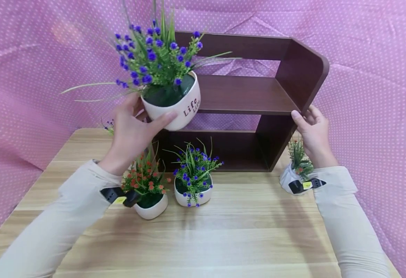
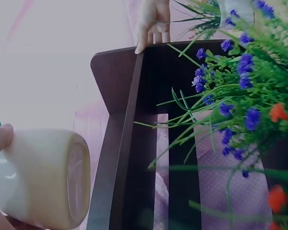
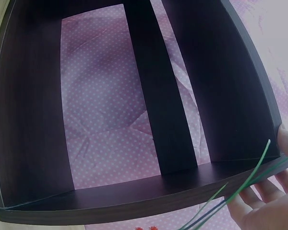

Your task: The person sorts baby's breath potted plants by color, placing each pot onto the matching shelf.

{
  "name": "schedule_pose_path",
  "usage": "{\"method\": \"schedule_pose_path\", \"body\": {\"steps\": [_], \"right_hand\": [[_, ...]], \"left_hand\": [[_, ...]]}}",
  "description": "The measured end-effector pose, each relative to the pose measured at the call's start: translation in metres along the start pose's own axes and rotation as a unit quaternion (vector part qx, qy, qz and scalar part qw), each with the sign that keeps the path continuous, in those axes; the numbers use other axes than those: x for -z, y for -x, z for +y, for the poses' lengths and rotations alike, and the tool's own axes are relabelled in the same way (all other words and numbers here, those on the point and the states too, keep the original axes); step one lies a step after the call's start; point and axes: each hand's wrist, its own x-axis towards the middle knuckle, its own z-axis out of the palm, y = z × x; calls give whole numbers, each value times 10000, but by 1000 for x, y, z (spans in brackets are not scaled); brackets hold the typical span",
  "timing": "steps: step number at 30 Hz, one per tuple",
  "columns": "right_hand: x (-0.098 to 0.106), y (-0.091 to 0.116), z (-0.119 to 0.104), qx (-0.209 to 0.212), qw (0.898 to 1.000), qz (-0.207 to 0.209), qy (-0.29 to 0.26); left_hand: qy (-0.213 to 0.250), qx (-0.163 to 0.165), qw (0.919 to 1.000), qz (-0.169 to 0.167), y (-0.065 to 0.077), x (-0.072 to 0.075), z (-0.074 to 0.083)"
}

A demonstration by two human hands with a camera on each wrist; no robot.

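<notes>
A pink cloth with pale dots (image 1: 373, 96) is hung behind the dark brown shelf (image 1: 244, 94), and the shelf is carried by a pale wood-grained counter (image 1: 230, 235). The shelf is built in two tiers, with a rounded upper corner on its right side panel and gaps left open at its back. In front of the shelf's left part, raised off the counter, a large potted plant (image 1: 154, 61) is held in the left hand (image 1: 131, 127), the thumb laid across the front of the pot and the fingers set behind it. The hands are well apart: by the right hand (image 1: 314, 135), the edge of the shelf's right side panel is gripped, so that most of the shelf's width is left between that hand and the held plant. Its white pot (image 1: 182, 108) is tilted, marked "Life" in dark letters, and topped with dark green, from which blue-purple blooms and long thin blades are spread. On the counter, an orange-flowered plant (image 1: 146, 177) is placed before the shelf's left end, a smaller blue-flowered plant (image 1: 194, 177) just before its lower tier, and a little white-potted plant (image 1: 296, 166) beside its right end.
</notes>
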Motion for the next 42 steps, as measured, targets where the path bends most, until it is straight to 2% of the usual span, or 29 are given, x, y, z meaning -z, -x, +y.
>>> {"method": "schedule_pose_path", "body": {"steps": [9,15,20,24,30,32,42], "right_hand": [[0,3,1,-23,10000,-26,-51],[-1,3,1,-78,10000,-57,25],[-1,3,0,-85,9999,-83,125],[-1,3,0,-113,9998,-69,134],[-3,3,-1,-164,9985,15,519],[-3,3,-1,-150,9987,3,487],[0,2,-3,-127,9989,37,457]], "left_hand": [[279,45,9994,187,-22,-37,-7],[-212,234,9980,555,-40,-51,-13],[-607,315,9941,846,-50,-58,-16],[-1007,579,9888,936,-57,-61,-18],[-1256,935,9826,997,-67,-65,-24],[-1350,1016,9800,1047,-70,-66,-26],[-1630,826,9764,1148,-81,-74,-31]]}}
